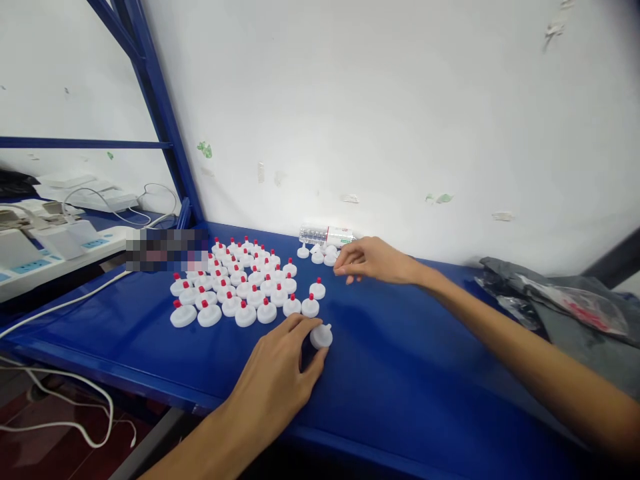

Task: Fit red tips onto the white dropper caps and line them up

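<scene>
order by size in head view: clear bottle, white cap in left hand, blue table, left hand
1. Blue table
2. Left hand
3. Clear bottle
4. White cap
The cap looks smaller than the bottle despite being nearer the camera.

Soft, even light brightens the white wall (380, 120), while the blue table (390, 400) looks darker and wide-angle distortion stretches the edges.

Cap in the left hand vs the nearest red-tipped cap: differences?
The held cap has a bare, whitish spout; the red-tipped cap has a red tip on top. The left hand grips the held cap, while the red-tipped cap stands unheld on the blue table. Both have white, round bodies.
</scene>
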Demonstrator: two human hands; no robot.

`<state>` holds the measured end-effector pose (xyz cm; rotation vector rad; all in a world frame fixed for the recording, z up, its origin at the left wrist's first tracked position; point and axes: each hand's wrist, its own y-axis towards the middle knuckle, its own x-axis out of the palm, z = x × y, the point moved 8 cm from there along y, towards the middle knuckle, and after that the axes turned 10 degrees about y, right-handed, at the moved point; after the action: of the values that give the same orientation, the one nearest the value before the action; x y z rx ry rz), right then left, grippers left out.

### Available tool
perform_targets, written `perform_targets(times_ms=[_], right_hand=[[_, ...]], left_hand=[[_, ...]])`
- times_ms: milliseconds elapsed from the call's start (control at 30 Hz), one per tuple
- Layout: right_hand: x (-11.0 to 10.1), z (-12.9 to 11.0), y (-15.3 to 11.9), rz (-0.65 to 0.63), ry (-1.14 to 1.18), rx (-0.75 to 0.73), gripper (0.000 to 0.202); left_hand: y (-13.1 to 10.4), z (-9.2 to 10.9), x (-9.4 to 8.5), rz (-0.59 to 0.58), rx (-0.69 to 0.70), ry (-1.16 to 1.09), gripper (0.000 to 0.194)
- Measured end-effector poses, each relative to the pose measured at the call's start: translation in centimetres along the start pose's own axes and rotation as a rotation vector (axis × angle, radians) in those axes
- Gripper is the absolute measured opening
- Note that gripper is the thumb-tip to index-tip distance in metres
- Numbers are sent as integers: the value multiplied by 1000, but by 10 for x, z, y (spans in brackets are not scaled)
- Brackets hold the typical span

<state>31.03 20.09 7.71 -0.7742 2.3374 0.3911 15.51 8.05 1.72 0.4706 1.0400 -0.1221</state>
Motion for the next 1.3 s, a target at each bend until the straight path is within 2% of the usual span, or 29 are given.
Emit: perform_targets(times_ms=[67,167,300,400,567,733,867,967,1033,1100,1167,1233,1300], right_hand=[[4,-22,-8,-118,134,-5,24],[21,-46,-21,-289,168,0,24],[48,-57,-26,-395,86,6,20],[55,-59,-25,-382,22,3,22],[56,-62,-27,-377,-42,-1,15],[66,-64,-26,-380,-41,2,14],[69,-58,-23,-365,7,43,16],[69,-46,-21,-380,81,110,24],[73,-40,-19,-380,149,122,29],[79,-40,-16,-345,224,84,33],[85,-45,-13,-305,292,27,37],[89,-50,-12,-280,325,-5,44],[79,-53,-9,-206,295,-29,45]], left_hand=[[0,-2,1,8,4,-10,30],[-1,-3,2,1,2,-8,31],[1,-2,4,-26,0,7,29],[1,-3,5,-50,-7,11,27],[1,-4,7,-76,-20,17,26],[2,-4,8,-80,-17,29,21],[1,-5,4,-38,-69,45,18],[-11,2,-6,27,-127,82,17],[-23,21,-7,22,-32,127,12],[-37,46,-1,-20,174,164,13],[-47,62,7,-35,324,212,9],[-47,62,10,-16,343,270,15],[-39,52,10,-13,274,336,22]])
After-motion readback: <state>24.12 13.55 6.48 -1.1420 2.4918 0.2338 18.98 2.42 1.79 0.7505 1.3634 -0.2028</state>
